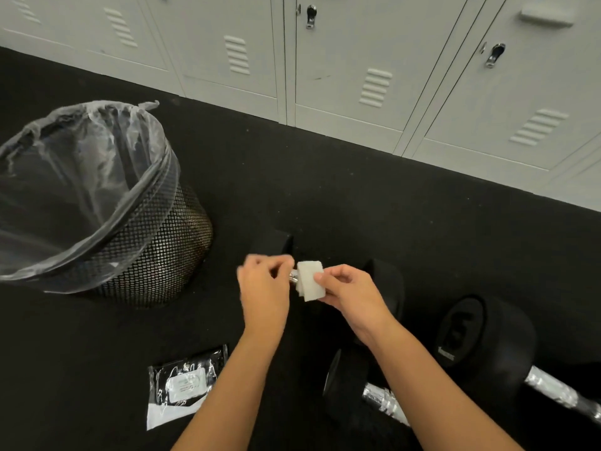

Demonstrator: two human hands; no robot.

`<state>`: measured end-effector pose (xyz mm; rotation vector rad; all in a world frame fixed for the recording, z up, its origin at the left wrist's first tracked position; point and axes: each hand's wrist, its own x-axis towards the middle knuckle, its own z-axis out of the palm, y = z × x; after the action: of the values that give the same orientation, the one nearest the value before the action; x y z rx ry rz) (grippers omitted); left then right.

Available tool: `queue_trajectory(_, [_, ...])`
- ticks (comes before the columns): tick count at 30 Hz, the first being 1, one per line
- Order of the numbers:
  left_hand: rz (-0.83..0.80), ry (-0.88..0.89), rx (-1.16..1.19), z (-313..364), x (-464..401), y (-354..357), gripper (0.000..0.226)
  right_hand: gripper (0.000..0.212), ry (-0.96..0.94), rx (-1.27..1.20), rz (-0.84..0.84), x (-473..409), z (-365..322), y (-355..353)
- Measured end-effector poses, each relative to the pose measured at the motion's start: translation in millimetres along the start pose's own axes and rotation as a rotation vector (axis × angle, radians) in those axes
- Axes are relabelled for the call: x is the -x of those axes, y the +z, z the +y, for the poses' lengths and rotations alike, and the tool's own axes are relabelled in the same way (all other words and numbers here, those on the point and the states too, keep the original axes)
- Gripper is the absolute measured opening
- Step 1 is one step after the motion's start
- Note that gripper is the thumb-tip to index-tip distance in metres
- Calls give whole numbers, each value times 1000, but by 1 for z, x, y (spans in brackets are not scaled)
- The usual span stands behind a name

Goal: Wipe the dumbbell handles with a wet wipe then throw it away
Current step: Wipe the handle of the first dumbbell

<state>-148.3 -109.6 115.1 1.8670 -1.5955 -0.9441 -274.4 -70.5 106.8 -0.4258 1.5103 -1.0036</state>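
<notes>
A folded white wet wipe (310,284) is pinched in my right hand (349,289) above a black dumbbell whose chrome handle (293,277) shows a little between my hands. My left hand (265,288) is beside the wipe, blurred, fingers curled; whether it holds anything is unclear. Two more black dumbbells lie at the lower right, one with handle (385,403), the other with handle (553,388). A black mesh waste bin (156,249) with a clear liner stands at the left.
A black wet-wipe packet (183,385) lies on the black rubber floor (292,177) at the lower left, beside my left forearm. Grey lockers (357,76) run along the back and right.
</notes>
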Motion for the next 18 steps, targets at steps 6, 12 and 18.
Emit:
queue_trajectory(6, [-162, 484, -633, -27, -52, 12, 45, 4, -225, 513, 308, -34, -3, 0])
queue_trajectory(12, [-90, 524, -676, -43, -56, 23, 49, 31, -419, 1068, 212, -58, 1, 12])
queue_trajectory(18, [-37, 534, -594, -48, -57, 26, 57, 38, -246, 1322, 16, -86, 0, 35])
